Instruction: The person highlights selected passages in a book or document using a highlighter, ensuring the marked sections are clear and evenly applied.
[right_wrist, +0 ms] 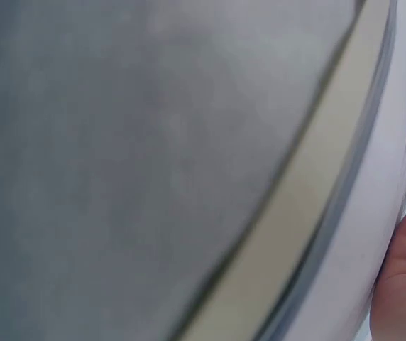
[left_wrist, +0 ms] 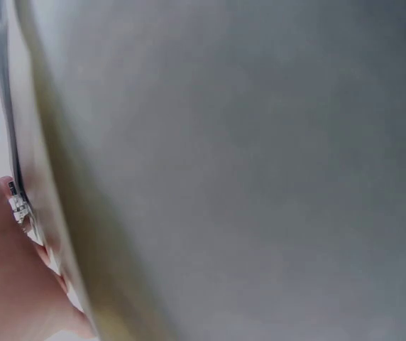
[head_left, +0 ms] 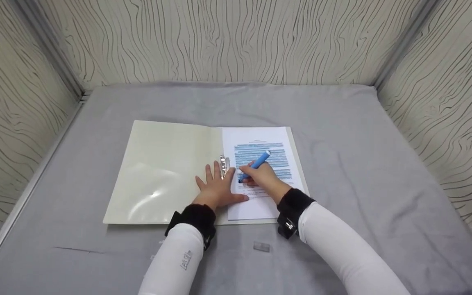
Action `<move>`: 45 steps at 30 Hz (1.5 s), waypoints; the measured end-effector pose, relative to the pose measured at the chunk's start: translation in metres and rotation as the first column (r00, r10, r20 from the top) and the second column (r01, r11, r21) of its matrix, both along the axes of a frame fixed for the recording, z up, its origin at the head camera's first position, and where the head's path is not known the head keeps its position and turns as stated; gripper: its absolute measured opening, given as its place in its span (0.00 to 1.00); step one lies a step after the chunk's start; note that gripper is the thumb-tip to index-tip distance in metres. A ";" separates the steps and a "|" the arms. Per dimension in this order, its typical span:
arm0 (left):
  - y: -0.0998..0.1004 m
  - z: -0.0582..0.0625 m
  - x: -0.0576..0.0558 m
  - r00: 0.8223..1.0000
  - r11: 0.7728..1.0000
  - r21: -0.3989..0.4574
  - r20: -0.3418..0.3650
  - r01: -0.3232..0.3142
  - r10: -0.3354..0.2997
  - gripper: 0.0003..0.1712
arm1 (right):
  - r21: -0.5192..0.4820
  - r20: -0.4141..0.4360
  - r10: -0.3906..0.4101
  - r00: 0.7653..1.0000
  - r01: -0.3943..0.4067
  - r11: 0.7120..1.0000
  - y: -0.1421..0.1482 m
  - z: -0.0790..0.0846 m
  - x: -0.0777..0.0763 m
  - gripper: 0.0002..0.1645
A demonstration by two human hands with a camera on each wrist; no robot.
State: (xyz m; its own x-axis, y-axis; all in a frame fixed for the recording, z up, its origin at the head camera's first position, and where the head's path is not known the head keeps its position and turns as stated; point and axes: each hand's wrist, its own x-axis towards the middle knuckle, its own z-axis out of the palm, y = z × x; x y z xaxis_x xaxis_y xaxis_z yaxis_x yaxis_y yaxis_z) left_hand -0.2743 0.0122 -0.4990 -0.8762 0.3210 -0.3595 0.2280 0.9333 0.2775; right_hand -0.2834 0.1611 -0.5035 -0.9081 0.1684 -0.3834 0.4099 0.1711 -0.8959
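My right hand [head_left: 264, 175] pinches a blue highlighter [head_left: 260, 159], its tip low on the printed sheet [head_left: 246, 211]. Blue strokes cover most of the text lines above the tip; the lines below are plain. With fingers spread, my left hand [head_left: 218, 190] rests flat across the spine of the open cream folder [head_left: 166, 164] and the sheet's left edge. Just beyond its fingertips is the folder's metal clip [head_left: 222, 161]. In the right wrist view, the thumb and fingers [right_wrist: 405, 245] surround the blue tip end at the right edge. The left wrist view catches part of the left hand [left_wrist: 8, 277].
A grey cloth [head_left: 342, 135] covers the table. Nearer to me than the folder lies a small grey translucent piece [head_left: 262, 246]. Patterned panels [head_left: 228, 41] stand at the back and both sides. A metal rail [head_left: 27, 192] runs along the left edge.
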 end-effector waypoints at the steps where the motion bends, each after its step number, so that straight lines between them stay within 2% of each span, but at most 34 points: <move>1: 0.001 0.000 0.000 1.000 1.000 -0.002 0.001 0.000 0.000 0.57 | -0.004 0.001 -0.003 1.000 0.003 1.000 0.001 0.000 0.000 0.11; 7: 0.002 0.003 0.001 1.000 1.000 -0.023 0.004 0.007 -0.007 0.57 | 0.000 -0.016 0.013 1.000 -0.013 1.000 0.001 -0.001 0.000 0.10; 23: -0.001 0.004 0.001 1.000 1.000 -0.011 0.004 0.009 -0.008 0.57 | 0.114 -0.050 0.058 0.997 -0.051 0.992 -0.003 0.002 0.000 0.10; 45: -0.001 -0.001 0.000 1.000 1.000 -0.014 0.003 0.010 -0.010 0.57 | 0.116 -0.020 0.029 0.999 -0.027 0.993 0.007 0.000 0.002 0.11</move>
